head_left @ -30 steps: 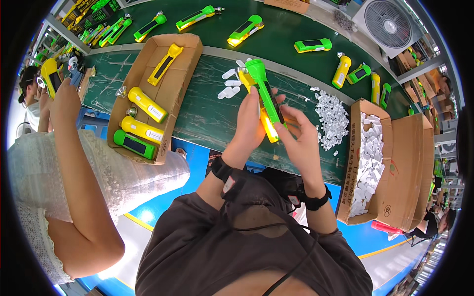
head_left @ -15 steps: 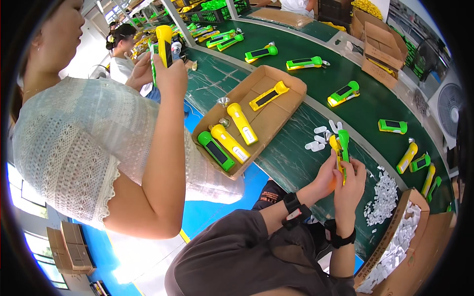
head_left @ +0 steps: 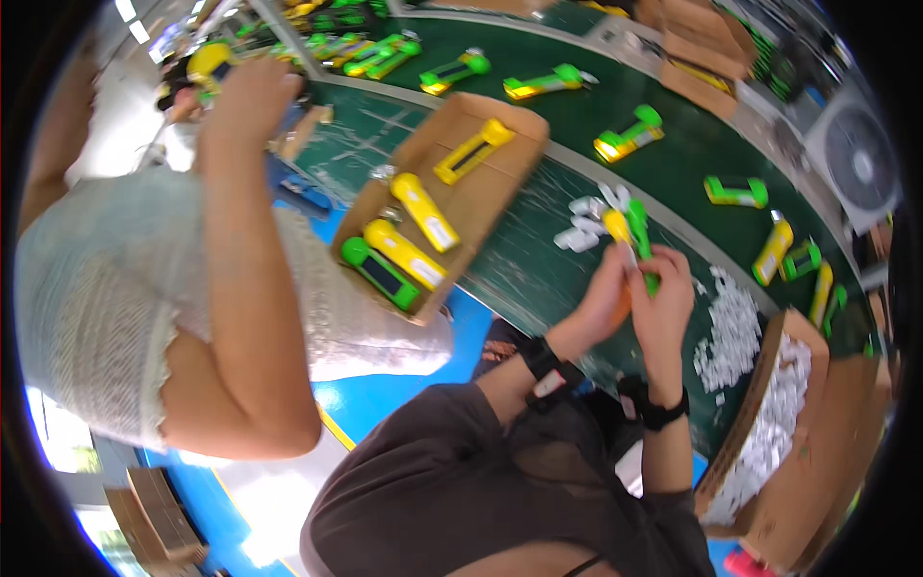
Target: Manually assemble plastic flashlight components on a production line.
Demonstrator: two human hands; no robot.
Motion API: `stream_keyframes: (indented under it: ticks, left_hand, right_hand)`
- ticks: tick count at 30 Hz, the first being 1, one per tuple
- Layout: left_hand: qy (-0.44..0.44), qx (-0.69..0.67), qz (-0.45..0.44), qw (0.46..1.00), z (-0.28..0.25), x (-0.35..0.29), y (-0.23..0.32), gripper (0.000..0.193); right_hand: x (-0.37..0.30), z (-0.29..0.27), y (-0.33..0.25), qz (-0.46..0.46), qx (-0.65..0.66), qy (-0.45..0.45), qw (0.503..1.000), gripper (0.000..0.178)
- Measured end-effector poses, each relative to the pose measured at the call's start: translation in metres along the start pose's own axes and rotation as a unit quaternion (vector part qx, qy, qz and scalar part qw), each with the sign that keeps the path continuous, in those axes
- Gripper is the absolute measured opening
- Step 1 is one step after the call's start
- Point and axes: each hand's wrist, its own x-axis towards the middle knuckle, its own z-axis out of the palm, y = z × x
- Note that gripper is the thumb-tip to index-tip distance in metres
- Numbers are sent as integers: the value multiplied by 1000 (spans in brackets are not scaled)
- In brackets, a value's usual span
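Both my hands are closed around a flashlight with a yellow half (head_left: 616,226) and a green half (head_left: 638,229) at the green worktable (head_left: 524,279). My left hand (head_left: 606,296) grips from the yellow side. From the green side, my right hand (head_left: 665,306) presses its fingers in; a bit of green shows below them. The two halves lie side by side, their upper ends slightly apart; whether they join lower down is hidden by my fingers. Just beyond my hands lie several white oval pieces (head_left: 579,235). A heap of small white parts (head_left: 733,332) lies right of my right hand.
A cardboard tray (head_left: 505,197) with several yellow and green flashlights stands to the left. Beyond runs a conveyor belt (head_left: 538,120) carrying more. A carton (head_left: 817,433) of white parts is at right, below a fan (head_left: 854,159). A co-worker's arm (head_left: 260,317) raises a blurred yellow flashlight.
The whole view has shifted, moving the scene left and up. My hands still hold the yellow and green halves, which I have turned slightly. The co-worker's hand and flashlight have moved and blurred.
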Motion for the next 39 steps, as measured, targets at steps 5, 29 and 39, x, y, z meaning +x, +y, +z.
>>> stream_keyframes:
  ticks: [5,29,39]
  left_hand:
    - [-48,32,-6,998,11,-12,18,43]
    - [-58,351,138,924,28,-12,14,64]
    - [-40,187,50,980,20,-18,8,53]
  right_hand:
    - [10,-5,7,94,89,10,992,16]
    - [0,-8,-3,29,75,27,996,10]
    - [-40,-50,19,175,271,-69,944,42]
